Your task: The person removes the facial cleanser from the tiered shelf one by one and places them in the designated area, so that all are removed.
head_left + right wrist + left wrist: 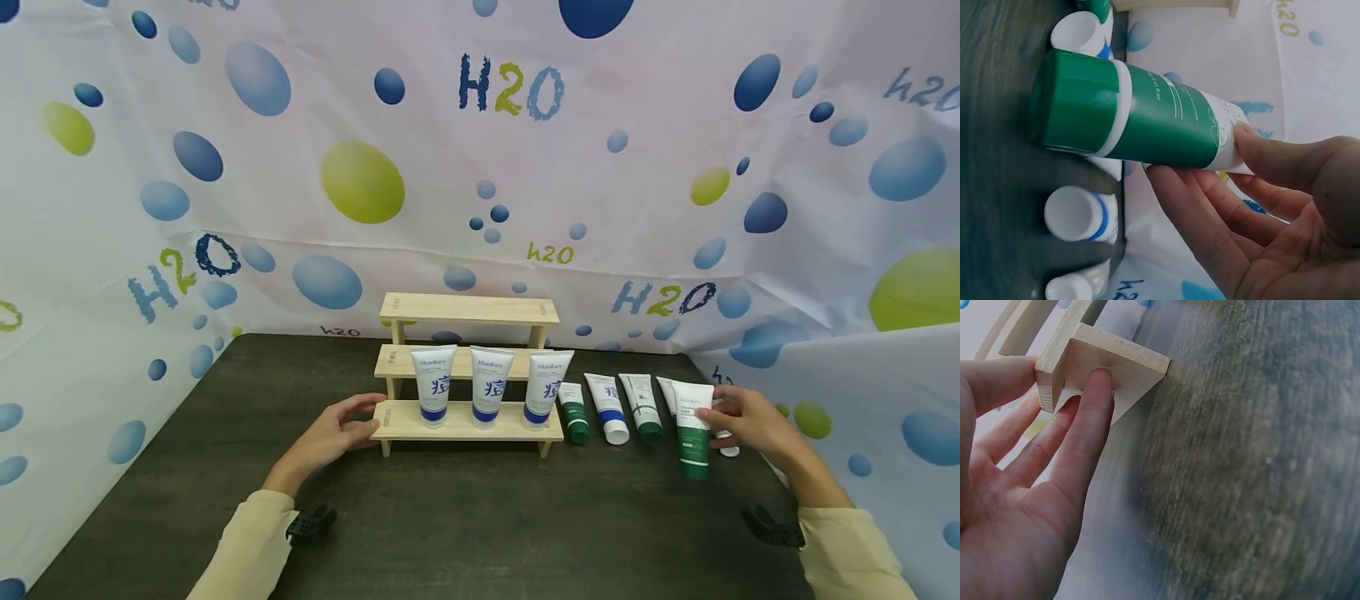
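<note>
My left hand (327, 435) grips the left end of a three-tier wooden display stand (468, 307) at its lowest step. In the left wrist view, the thumb lies against the board's edge (1054, 372) and a fingertip touches its underside. At the right, my right hand (759, 427) pinches a green-and-white squeeze tube (693, 429) by its white end, green cap pointing down. The right wrist view has the thumb on the tube's (1166, 112) printed face and the fingers behind it. Three white tubes with blue caps, one of them the middle tube (492, 385), stand on the lowest step.
Right of the stand, several tubes lie in a row on the dark table (525, 525), among them a green-capped tube (574, 414), a blue-banded tube (607, 408) and a white-and-green tube (642, 408). A patterned cloth (480, 167) rises behind the table and along its sides.
</note>
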Motion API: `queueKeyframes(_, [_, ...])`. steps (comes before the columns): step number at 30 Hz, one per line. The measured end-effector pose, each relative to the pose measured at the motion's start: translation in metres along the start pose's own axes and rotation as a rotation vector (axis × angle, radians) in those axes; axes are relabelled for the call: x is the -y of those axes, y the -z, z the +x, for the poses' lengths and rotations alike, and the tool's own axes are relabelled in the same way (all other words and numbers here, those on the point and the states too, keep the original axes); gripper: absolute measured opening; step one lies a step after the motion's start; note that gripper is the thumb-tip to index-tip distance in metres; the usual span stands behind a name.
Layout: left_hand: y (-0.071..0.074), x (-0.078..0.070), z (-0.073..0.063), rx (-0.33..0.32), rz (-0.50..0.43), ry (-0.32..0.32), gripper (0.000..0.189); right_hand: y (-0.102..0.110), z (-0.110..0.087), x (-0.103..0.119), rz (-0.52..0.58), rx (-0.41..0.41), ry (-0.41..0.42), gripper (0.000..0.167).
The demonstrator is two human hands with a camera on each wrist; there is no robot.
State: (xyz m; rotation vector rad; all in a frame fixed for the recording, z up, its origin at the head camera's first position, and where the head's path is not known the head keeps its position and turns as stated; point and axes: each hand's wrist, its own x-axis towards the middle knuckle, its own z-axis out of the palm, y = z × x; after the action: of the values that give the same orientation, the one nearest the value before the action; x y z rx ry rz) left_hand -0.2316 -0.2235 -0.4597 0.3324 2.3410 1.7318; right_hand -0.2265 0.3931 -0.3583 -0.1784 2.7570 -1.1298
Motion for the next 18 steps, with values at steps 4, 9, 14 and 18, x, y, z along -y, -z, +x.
queueKeyframes(4, [-0.002,0.000,0.000,-0.001,0.002,-0.008,0.061,0.003,-0.002,-0.011,0.002,0.015,-0.057,0.047])
queueKeyframes(9, [-0.002,0.000,0.000,-0.008,0.009,0.003,0.060,0.006,-0.005,-0.027,0.018,0.039,-0.092,0.047])
queueKeyframes(14, [-0.001,0.000,-0.001,-0.003,-0.009,-0.004,0.062,0.009,-0.007,-0.042,0.044,0.041,-0.125,0.034])
queueKeyframes(18, [-0.001,0.000,0.000,-0.003,-0.010,-0.004,0.062,0.011,-0.008,-0.051,0.067,0.052,-0.163,0.030])
